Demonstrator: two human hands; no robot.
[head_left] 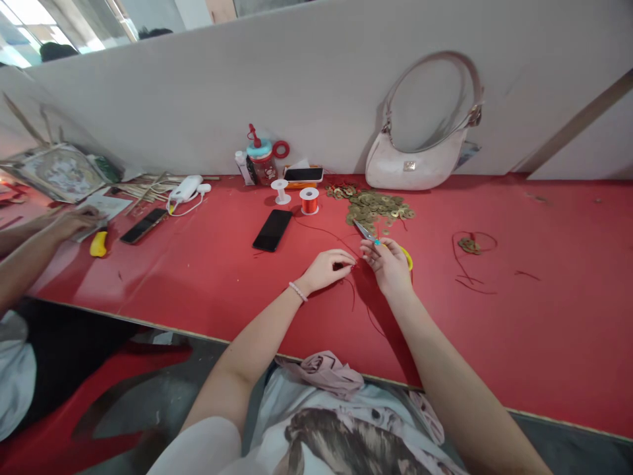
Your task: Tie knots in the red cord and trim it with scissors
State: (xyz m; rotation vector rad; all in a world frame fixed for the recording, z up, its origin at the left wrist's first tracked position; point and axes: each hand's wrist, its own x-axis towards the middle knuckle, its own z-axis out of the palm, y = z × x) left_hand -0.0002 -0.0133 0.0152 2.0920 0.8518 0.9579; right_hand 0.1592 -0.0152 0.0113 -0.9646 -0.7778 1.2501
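Note:
My left hand rests low over the red tabletop, thumb and fingertips pinched together on a thin red cord whose loose ends trail below. Close beside it, my right hand is closed around a pair of scissors with yellow handles and a blue pivot. The blades point up and left, away from me, toward a heap of brass-coloured coins with holes. A spool of red cord stands beyond my left hand, with a strand running from near it toward my hands.
A black phone, a white spool, a cup and a white handbag lie beyond my hands. Coins tied with red cord are at right. At left, a co-worker's hand works near a yellow-handled object.

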